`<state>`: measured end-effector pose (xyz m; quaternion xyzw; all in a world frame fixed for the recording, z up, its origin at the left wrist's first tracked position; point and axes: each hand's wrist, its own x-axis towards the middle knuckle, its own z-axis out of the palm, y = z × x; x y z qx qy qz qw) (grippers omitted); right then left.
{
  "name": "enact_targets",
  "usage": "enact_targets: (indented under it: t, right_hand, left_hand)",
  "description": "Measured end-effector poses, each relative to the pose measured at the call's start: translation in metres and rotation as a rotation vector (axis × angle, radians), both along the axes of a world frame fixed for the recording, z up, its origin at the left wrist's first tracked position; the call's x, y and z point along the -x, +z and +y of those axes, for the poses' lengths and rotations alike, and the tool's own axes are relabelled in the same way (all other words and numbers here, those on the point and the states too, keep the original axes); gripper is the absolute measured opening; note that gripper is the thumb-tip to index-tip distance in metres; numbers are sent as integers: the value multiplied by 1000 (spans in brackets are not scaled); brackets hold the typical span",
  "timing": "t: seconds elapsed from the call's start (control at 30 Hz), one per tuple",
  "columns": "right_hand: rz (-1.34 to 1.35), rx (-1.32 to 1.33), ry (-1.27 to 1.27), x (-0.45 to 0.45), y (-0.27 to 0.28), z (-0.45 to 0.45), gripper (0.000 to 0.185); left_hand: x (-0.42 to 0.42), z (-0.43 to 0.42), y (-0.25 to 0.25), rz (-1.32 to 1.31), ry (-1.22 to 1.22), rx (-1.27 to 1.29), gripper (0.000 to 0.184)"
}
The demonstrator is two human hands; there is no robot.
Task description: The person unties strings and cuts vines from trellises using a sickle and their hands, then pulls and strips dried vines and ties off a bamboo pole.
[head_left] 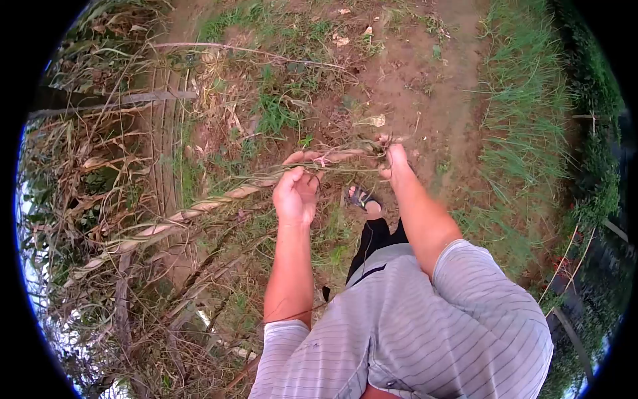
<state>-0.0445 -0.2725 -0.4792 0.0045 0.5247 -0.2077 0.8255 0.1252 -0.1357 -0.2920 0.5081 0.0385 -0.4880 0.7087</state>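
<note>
A long wooden pole, wound with thin dry vines, slants from the lower left up toward the middle of the view. Around it, close to its upper end, curl the fingers of my left hand, with the thumb on the near side. My right hand is closed on a tangle of vine stems at the pole's right end. Its fingertips are partly hidden among the stems. Loose strands of vine stretch between the two hands.
Dried, tangled plants and more vines fill the left side. A thin stick lies on the soil ahead, and a wooden post juts in at left. Tall green grass grows at right. My sandalled foot stands below the pole.
</note>
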Motion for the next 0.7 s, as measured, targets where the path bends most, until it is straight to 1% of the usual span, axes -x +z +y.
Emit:
enact_targets:
  t: [0.03,0.07,0.1,0.13,0.2,0.23,0.27,0.3,0.33,0.4,0.43,0.53,0.6,0.63,0.67,0.7]
  right_hand:
    - [-443,28,-84,-10,4,11,13]
    - [-448,26,-68,-17,16,17,13]
    - [-394,16,-144,-28,27,19,13]
    - [-340,6,-218,-38,35,21,14]
    - [-306,2,-176,-45,50,25,17]
    - [-340,-24,-239,-50,56,26,18]
    - [-373,-52,-300,-54,62,28,19]
    - [-289,-46,-292,-56,67,29,18]
    - [-292,-43,-286,-55,60,30,18]
    - [-356,54,-152,-49,36,32,17]
    - [-303,26,-205,-48,38,34,16]
    - [-275,16,-157,-43,41,38,17]
    - [-281,-5,-170,-46,42,43,19]
    - [-286,-30,-183,-47,44,47,21]
    - [-287,-32,-185,-45,46,47,21]
    - [-272,-16,-167,-45,49,44,23]
  left_hand:
    - [-4,-4,6,-21,26,-25,33]
    - [-7,-9,8,-36,33,-47,34]
    - [-13,-12,8,-75,45,-80,40]
    - [-20,-14,6,-86,58,-74,40]
    - [-25,-11,-1,-158,42,-213,45]
    - [-27,-11,1,-256,58,-342,39]
    - [-29,-9,5,-259,72,-341,39]
    - [-30,-5,8,-282,-1,-455,39]
    - [-31,-6,14,-307,-80,-563,41]
    - [-26,-9,14,-342,-60,-554,43]
    - [-24,-8,12,-360,-67,-553,42]
    - [-23,-4,3,-374,-72,-522,43]
    - [-27,0,3,-446,-175,-585,37]
    - [-22,0,5,-447,-176,-586,37]
    - [-18,-3,7,-346,-111,-506,37]
    - [-17,-8,10,-250,-45,-422,44]
